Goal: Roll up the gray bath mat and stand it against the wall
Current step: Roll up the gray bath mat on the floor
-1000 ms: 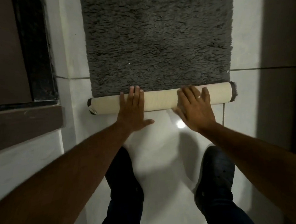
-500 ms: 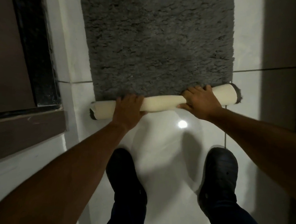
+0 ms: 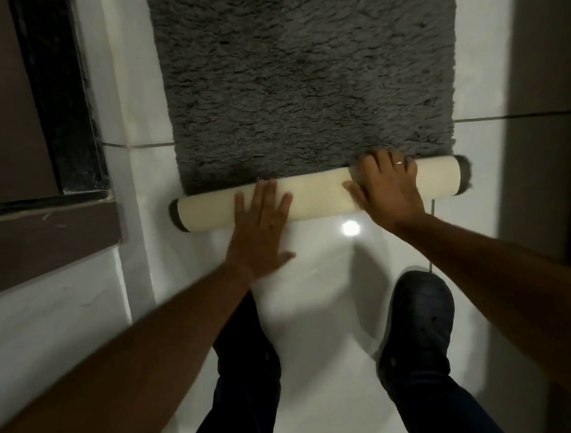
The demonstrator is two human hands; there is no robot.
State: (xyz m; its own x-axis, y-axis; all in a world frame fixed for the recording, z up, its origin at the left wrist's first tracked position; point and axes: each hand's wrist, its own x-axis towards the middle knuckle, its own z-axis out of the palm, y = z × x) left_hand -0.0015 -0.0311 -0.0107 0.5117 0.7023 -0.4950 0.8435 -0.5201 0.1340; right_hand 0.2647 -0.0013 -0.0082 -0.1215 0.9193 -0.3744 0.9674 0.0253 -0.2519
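The gray shaggy bath mat (image 3: 307, 82) lies flat on the white tiled floor, stretching away from me. Its near end is wound into a cream-backed roll (image 3: 316, 198) lying crosswise, with gray pile showing at both ends. My left hand (image 3: 261, 227) lies flat with fingers spread, fingertips on the roll left of its middle and the palm on the floor in front. My right hand (image 3: 387, 191) is curled over the top of the roll toward its right end; a ring shows on one finger.
A white wall (image 3: 52, 328) with a brown ledge (image 3: 47, 242) and a dark frame (image 3: 59, 95) runs along the left. A dim wall or door (image 3: 549, 103) rises on the right. My two dark shoes, the right one (image 3: 418, 322), stand on the glossy floor just behind the roll.
My left hand has uncurled from the roll and now lies flat in front of it. My right hand stays curled over the roll, which has moved slightly farther along the mat.
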